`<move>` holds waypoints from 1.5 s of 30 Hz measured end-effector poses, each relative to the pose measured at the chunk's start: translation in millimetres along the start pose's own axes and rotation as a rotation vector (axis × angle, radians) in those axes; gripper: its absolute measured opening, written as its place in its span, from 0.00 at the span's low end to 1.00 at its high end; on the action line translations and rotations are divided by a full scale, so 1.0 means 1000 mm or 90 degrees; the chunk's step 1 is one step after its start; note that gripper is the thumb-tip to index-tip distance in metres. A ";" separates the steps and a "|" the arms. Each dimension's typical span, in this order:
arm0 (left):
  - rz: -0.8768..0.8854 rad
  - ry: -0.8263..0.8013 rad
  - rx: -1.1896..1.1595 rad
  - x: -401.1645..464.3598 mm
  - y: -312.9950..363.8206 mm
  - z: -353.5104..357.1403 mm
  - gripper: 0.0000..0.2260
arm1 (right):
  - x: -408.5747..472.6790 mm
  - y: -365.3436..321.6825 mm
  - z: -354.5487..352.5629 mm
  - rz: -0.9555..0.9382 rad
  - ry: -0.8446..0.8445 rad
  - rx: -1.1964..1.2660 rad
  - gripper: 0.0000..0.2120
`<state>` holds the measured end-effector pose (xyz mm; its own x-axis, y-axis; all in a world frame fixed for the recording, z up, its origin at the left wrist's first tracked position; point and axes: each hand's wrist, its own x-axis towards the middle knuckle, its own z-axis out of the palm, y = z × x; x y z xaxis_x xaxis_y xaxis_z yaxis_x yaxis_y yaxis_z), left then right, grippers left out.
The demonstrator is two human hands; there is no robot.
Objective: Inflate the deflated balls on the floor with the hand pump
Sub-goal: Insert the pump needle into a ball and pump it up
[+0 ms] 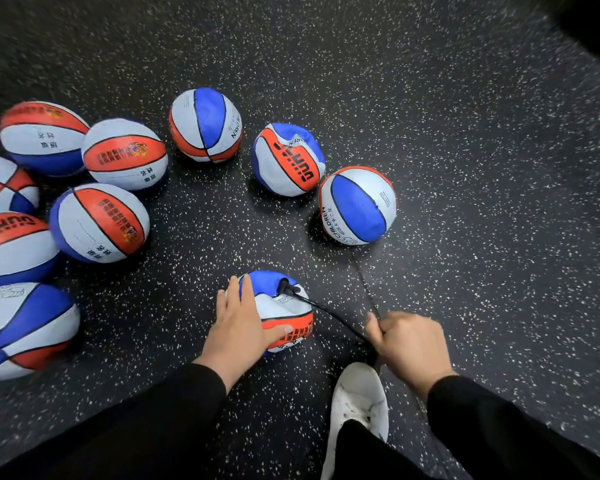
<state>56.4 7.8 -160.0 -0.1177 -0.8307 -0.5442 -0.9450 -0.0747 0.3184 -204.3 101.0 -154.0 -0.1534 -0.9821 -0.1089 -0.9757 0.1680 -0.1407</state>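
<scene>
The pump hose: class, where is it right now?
In the head view, the black pump hose runs low and centre from the nozzle in the deflated ball under the left hand to the right hand, just above the white shoe.

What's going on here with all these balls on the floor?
A person is crouched over a deflated ball, steadying it with the left hand. A black hose is plugged into the ball's valve and runs to the right hand, which grips something dark, probably the pump. A white shoe is planted just below that hand. Two saggy balls wait beyond; a rounder-looking cluster sits to the left.
</scene>
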 end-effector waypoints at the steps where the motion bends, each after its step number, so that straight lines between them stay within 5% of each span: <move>1: 0.001 0.000 0.003 0.000 0.001 0.000 0.58 | 0.005 0.003 -0.012 0.002 -0.001 -0.004 0.29; 7: 0.008 0.002 -0.005 -0.002 -0.003 0.002 0.57 | 0.028 0.001 -0.082 0.036 0.073 0.023 0.32; 10: 0.011 0.005 0.002 -0.002 -0.002 0.001 0.57 | 0.013 0.008 -0.045 0.113 0.020 -0.016 0.30; 14: 0.013 0.000 0.004 -0.003 -0.002 0.001 0.57 | -0.012 0.006 0.009 0.033 -0.029 -0.012 0.27; 20: 0.008 -0.016 -0.003 0.000 -0.001 -0.002 0.60 | 0.007 -0.008 -0.004 -0.018 -0.090 -0.078 0.30; 26: 0.012 -0.017 -0.006 0.000 -0.003 0.001 0.61 | 0.041 0.006 -0.088 0.003 0.065 -0.004 0.33; 31: 0.022 -0.011 0.000 -0.001 -0.004 0.000 0.61 | -0.001 0.014 -0.011 0.102 0.025 -0.017 0.31; 36: 0.016 -0.023 -0.002 -0.002 -0.004 -0.003 0.61 | -0.020 -0.007 0.016 -0.015 -0.039 -0.028 0.27; 45: 0.016 -0.030 -0.007 -0.002 -0.004 -0.005 0.61 | 0.038 0.000 -0.081 0.024 0.026 -0.009 0.33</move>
<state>62.0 7.5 -156.2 -0.1565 -0.8055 -0.5716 -0.9383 -0.0595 0.3408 -223.3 56.9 -78.1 -0.1955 -0.9779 -0.0741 -0.9713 0.2035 -0.1232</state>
